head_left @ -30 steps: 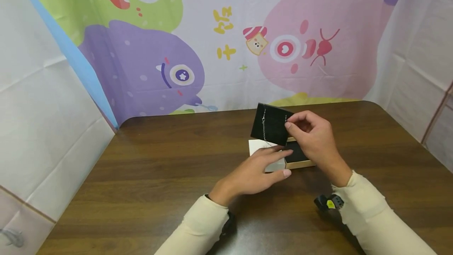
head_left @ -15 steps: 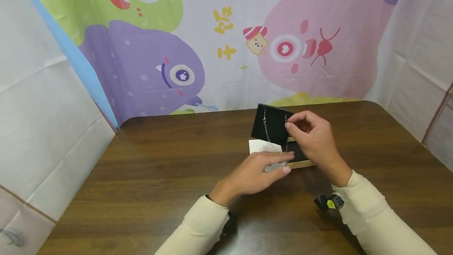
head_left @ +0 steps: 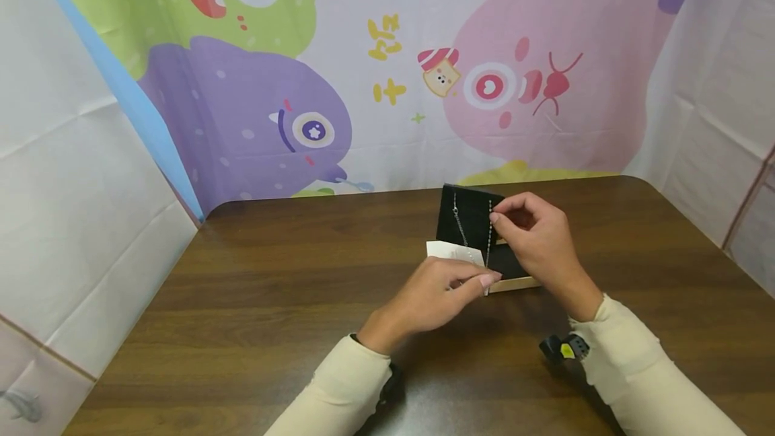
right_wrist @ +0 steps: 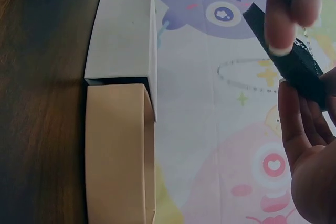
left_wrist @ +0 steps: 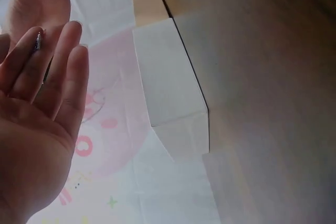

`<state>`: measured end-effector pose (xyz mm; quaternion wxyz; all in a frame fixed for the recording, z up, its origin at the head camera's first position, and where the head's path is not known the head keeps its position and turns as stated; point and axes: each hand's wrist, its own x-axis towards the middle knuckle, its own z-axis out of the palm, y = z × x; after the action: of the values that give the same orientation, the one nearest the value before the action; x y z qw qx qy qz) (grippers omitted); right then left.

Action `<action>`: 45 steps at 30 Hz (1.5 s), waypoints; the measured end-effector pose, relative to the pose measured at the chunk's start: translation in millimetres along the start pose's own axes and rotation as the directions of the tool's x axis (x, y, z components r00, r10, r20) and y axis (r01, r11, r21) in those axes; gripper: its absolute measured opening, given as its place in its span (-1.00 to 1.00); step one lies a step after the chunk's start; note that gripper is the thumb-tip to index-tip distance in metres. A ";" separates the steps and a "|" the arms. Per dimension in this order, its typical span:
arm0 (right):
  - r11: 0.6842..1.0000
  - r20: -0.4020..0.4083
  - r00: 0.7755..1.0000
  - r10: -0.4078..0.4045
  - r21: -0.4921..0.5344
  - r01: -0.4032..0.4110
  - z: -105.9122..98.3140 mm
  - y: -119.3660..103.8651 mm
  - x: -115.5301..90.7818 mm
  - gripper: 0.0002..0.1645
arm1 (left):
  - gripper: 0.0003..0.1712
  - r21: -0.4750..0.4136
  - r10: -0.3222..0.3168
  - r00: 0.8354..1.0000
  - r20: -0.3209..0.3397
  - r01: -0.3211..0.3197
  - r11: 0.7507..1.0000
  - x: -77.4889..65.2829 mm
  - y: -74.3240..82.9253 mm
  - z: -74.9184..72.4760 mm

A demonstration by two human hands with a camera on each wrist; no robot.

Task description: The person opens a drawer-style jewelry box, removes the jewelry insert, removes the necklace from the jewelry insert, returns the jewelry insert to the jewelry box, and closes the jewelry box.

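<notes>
With our right hand point(head_left: 541, 241) we pinch the black jewellery pad point(head_left: 473, 217), tilted, near the tan box point(right_wrist: 114, 150) and white box point(left_wrist: 168, 72) on the tabletop point(head_left: 272, 288). The silver chain point(head_left: 459, 224) hangs from it towards our left hand point(head_left: 432, 295), whose fingers touch a small silver piece point(left_wrist: 38, 41); whether they pinch it, we cannot tell.

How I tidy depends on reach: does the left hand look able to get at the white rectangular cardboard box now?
Probably yes: the left hand is near the white box, and the left wrist view shows nothing between them. A small silvery metal piece at its fingers may need releasing first.
</notes>
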<state>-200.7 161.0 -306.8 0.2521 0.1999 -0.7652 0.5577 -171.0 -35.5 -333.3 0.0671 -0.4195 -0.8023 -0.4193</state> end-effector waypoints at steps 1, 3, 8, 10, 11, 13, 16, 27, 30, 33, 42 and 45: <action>1.000 0.001 1.000 0.001 -0.002 -0.001 -0.1 0.4 0.0 -0.92 | -0.73 -0.013 -0.005 1.000 -0.014 0.005 1.000 -0.2 0.6 -0.3; 1.000 0.002 1.000 0.002 -0.007 -0.002 -0.2 1.3 0.0 -0.92 | -0.73 -0.027 -0.014 0.999 -0.040 0.013 1.000 -0.2 2.0 -1.2; 1.000 0.002 1.000 0.002 -0.021 -0.002 -0.8 2.6 -0.3 -0.92 | -0.70 -0.054 -0.031 0.995 -0.094 0.026 0.998 -0.4 4.8 -2.5; 1.000 -0.002 1.000 0.004 -0.026 -0.004 -1.1 2.5 -0.2 -0.92 | -0.68 -0.059 -0.027 0.992 -0.122 0.020 0.998 -0.2 5.2 -2.6; 1.000 -0.004 1.000 0.006 -0.026 -0.007 -1.2 2.3 -0.2 -0.92 | -0.68 -0.062 -0.021 0.990 -0.136 0.013 0.998 -0.2 5.7 -2.8; 1.000 -0.007 1.000 0.012 -0.026 -0.013 -1.4 1.6 -0.2 -0.92 | -0.67 -0.075 -0.011 0.986 -0.166 -0.002 0.997 -0.3 6.7 -3.2; 1.000 -0.012 1.000 0.015 -0.023 -0.016 -1.4 0.0 -0.6 -0.92 | -0.68 -0.096 0.023 0.978 -0.207 -0.043 0.994 -0.9 7.3 -4.1; 1.000 -0.009 1.000 0.008 -0.018 -0.008 0.3 -1.0 -1.0 -0.91 | -0.64 0.048 0.211 0.877 -0.431 -0.211 0.976 0.2 3.0 -9.0; 1.000 -0.005 1.000 0.010 -0.023 -0.010 0.1 -0.5 -1.0 -0.91 | -0.66 0.057 0.222 0.863 -0.453 -0.220 0.974 0.6 0.9 -10.4; 1.000 -0.004 1.000 0.012 -0.028 -0.012 0.0 -0.1 -1.1 -0.92 | -0.69 0.081 0.234 0.848 -0.475 -0.223 0.971 1.2 0.1 -12.2; 0.998 0.022 1.000 0.010 -0.057 -0.009 0.3 1.1 -2.2 -0.91 | -0.71 0.120 0.226 0.816 -0.532 -0.192 0.974 -0.7 -3.7 -18.4; 0.998 0.032 0.999 0.014 -0.061 -0.012 0.3 1.2 -2.3 -0.91 | -0.71 0.119 0.235 0.811 -0.536 -0.202 0.972 -0.9 -4.2 -20.1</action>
<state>-199.7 161.1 -309.3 0.2421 0.1960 -0.7870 0.5325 -178.4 -52.0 -323.4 0.3528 -0.3696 -0.7076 -0.4880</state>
